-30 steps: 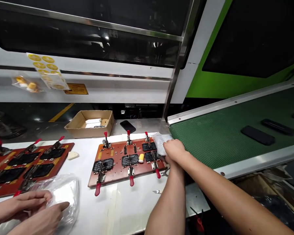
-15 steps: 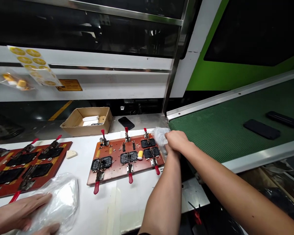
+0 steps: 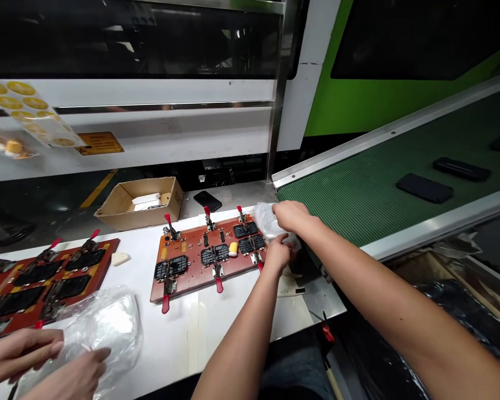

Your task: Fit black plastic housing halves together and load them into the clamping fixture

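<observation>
A crumpled clear plastic bag (image 3: 266, 221) lies at the far right end of the red-brown fixture board (image 3: 195, 239). Fingers of my right hand (image 3: 292, 215) are closed on the bag's upper right side. Just below, my left hand (image 3: 280, 253) has its fingers bent at the bag's lower edge and appears to pinch it; the fingertips are partly hidden. Black ribbed plastic parts (image 3: 215, 254) sit under red-handled toggle clamps (image 3: 219, 285) on the board. Between parts stands a small yellow-and-white piece (image 3: 233, 249).
At lower left, a co-worker's hands (image 3: 73, 369) handle another clear bag (image 3: 119, 322) before a second fixture board (image 3: 104, 253). A cardboard box (image 3: 170, 203) and a phone (image 3: 207, 200) are behind. The green conveyor (image 3: 337, 194) at right carries dark parts (image 3: 425, 188). Red-handled cutters (image 3: 327, 332) hang near the table edge.
My left hand has come away from my right hand, down and left along the bag. The view has shifted, and the co-worker's hands have moved on their bag.
</observation>
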Action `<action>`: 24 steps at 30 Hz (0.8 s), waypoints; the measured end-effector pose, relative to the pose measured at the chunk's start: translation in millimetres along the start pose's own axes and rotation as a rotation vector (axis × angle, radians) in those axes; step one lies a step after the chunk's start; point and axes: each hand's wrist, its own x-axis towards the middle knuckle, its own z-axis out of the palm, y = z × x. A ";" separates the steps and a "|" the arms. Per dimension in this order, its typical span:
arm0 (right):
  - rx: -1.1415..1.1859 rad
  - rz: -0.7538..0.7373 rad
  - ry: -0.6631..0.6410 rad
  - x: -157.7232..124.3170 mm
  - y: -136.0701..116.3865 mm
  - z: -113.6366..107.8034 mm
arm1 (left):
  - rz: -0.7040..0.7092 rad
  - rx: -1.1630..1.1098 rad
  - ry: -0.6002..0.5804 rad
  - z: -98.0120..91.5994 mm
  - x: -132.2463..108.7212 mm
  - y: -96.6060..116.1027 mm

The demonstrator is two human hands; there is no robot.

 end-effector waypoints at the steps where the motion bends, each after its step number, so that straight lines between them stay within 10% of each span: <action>1: 0.013 -0.009 0.017 -7.0 -1.7 -3.5 | -0.046 0.039 -0.027 -2.8 -9.0 -2.7; 5: 0.080 -0.060 0.005 -49.6 -17.9 7.3 | -0.176 0.165 -0.146 -14.2 -67.1 -14.7; 9: 0.190 -0.038 -0.091 -76.2 -35.9 65.1 | -0.246 0.232 -0.209 -30.7 -141.1 -31.2; 15: 0.322 0.306 -0.064 -24.5 -25.8 130.5 | -0.256 0.297 -0.145 -72.8 -214.5 -28.2; 19: 0.370 0.423 0.001 -5.9 -23.9 138.1 | -0.186 0.345 0.069 -111.5 -242.8 -12.7; 24: 0.441 0.331 0.037 -50.8 -35.2 145.2 | 0.001 0.339 0.464 -140.4 -271.4 -5.5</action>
